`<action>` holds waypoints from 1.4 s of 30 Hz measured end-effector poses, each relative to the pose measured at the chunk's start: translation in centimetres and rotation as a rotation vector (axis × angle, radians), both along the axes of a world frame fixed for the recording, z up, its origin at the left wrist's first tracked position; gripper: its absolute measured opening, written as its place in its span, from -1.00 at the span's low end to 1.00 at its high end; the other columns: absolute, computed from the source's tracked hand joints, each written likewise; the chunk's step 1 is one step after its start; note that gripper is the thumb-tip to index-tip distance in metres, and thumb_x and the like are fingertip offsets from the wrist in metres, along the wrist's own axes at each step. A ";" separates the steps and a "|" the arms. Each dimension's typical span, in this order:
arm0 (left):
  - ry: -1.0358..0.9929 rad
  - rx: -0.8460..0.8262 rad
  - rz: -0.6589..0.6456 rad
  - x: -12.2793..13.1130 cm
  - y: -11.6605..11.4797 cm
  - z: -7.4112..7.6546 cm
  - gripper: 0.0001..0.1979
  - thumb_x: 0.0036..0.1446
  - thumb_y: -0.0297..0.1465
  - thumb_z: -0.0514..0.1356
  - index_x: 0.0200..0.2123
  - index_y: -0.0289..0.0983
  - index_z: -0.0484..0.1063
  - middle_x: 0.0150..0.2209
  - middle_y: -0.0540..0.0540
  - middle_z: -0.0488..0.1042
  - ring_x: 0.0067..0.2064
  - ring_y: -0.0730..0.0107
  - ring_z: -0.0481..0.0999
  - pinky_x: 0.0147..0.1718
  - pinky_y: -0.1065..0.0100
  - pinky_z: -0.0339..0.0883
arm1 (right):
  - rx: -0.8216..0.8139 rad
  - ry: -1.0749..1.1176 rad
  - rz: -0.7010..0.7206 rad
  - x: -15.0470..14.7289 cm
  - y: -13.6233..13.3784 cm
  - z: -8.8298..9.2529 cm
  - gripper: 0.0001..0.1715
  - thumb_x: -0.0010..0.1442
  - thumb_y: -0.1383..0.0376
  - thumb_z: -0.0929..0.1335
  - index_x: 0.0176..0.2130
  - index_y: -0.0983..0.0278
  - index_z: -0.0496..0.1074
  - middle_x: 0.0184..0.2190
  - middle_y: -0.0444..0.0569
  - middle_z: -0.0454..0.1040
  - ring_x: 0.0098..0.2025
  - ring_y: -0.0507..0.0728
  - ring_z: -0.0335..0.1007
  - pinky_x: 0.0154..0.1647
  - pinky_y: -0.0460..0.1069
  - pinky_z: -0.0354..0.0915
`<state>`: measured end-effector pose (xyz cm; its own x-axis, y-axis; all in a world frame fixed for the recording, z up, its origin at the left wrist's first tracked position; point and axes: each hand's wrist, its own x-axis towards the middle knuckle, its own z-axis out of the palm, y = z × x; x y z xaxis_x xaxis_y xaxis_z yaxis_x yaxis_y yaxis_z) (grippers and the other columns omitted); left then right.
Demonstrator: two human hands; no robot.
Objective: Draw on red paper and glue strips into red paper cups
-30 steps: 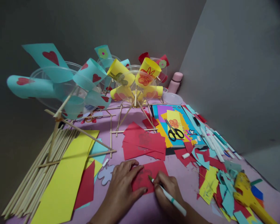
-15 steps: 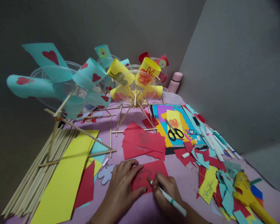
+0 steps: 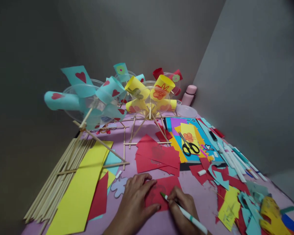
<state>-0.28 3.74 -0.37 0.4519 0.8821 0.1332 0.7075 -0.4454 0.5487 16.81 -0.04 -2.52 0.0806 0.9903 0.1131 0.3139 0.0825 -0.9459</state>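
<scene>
My left hand lies flat, fingers spread, pressing down a small red paper at the near edge of the pink table. My right hand grips a white and green marker, its green tip touching the red paper where a faint drawn outline shows. More red paper pieces lie just beyond the hands.
Paper windmills on stick frames: a teal one with red hearts at left, a yellow one behind. A bundle of wooden sticks and yellow sheet lie left. Black scissors, markers, paper scraps, a pink bottle stand right.
The camera has tilted up and shifted, so everything sits lower and further right in the picture. Both hands stay on the red paper; the marker tip has barely moved.
</scene>
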 end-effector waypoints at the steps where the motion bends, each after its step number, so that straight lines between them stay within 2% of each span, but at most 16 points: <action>1: -0.006 0.000 0.002 0.0 -0.1 0.1 -0.43 -0.16 -0.38 0.41 0.00 -0.13 0.41 0.00 -0.11 0.40 0.01 0.05 0.33 -0.04 0.06 0.23 | -0.012 0.000 -0.003 -0.1 0.0 0.0 -0.87 -0.02 0.32 0.19 -0.56 0.17 0.09 -0.69 -0.30 -0.01 -0.65 -0.01 -0.05 -0.61 -0.09 -0.08; 6: -0.025 0.008 0.004 -0.2 -0.2 -0.1 -0.40 -0.20 -0.38 0.43 -0.01 -0.12 0.42 0.00 -0.10 0.39 0.01 0.05 0.33 -0.04 0.09 0.24 | -0.024 0.002 0.014 -0.2 0.0 -0.2 -0.86 -0.01 0.28 0.19 -0.56 0.17 0.08 -0.68 -0.29 -0.02 -0.64 0.00 -0.06 -0.60 -0.08 -0.10; 11: -0.039 0.033 -0.015 -0.4 -0.1 -0.6 -0.42 -0.12 -0.33 0.40 0.02 -0.09 0.38 0.04 -0.09 0.37 0.03 0.06 0.31 -0.03 0.08 0.22 | -0.020 -0.003 0.008 -0.4 0.1 -0.2 -0.87 -0.02 0.30 0.18 -0.56 0.17 0.09 -0.69 -0.30 -0.02 -0.65 -0.01 -0.07 -0.61 -0.08 -0.10; 18: -0.001 -0.011 0.005 -0.2 0.1 -0.1 -0.41 -0.19 -0.41 0.43 -0.01 -0.14 0.41 0.00 -0.09 0.39 0.01 0.06 0.33 -0.04 0.10 0.22 | 0.020 -0.025 -0.020 -0.5 0.1 -0.4 -0.88 -0.04 0.31 0.18 -0.57 0.17 0.10 -0.70 -0.31 -0.02 -0.66 -0.01 -0.06 -0.61 -0.09 -0.08; 27: -0.018 0.009 -0.024 -0.6 -0.1 -1.0 -0.40 -0.12 -0.30 0.41 0.04 -0.08 0.37 0.03 -0.08 0.35 0.02 0.05 0.31 -0.04 0.08 0.21 | 0.039 -0.035 -0.002 -0.4 0.1 -1.1 -0.88 -0.04 0.32 0.18 -0.57 0.18 0.10 -0.70 -0.31 -0.02 -0.68 -0.02 -0.04 -0.62 -0.09 -0.09; 35: -0.008 0.000 -0.029 -0.4 0.1 -0.8 -0.41 -0.11 -0.27 0.41 0.04 -0.10 0.36 0.03 -0.10 0.35 0.02 0.06 0.30 -0.05 0.09 0.21 | 0.042 -0.024 0.023 -0.2 0.1 -1.3 -0.89 -0.04 0.32 0.18 -0.57 0.18 0.11 -0.70 -0.32 -0.03 -0.68 -0.02 -0.04 -0.63 -0.10 -0.08; 42: 0.014 -0.024 -0.013 -0.2 0.1 -0.1 -0.43 -0.13 -0.33 0.42 0.01 -0.13 0.40 0.01 -0.11 0.37 0.01 0.06 0.32 -0.05 0.08 0.22 | 0.158 -0.087 0.028 -0.1 0.1 -1.4 -0.87 0.02 0.36 0.18 -0.54 0.19 0.17 -0.70 -0.28 0.13 -0.69 -0.01 0.11 -0.63 -0.12 0.03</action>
<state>-0.44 3.82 -0.49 0.4648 0.8791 0.1059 0.7094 -0.4413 0.5496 16.66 0.03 -3.94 0.0362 0.9615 0.2725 0.3897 0.2375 -0.8898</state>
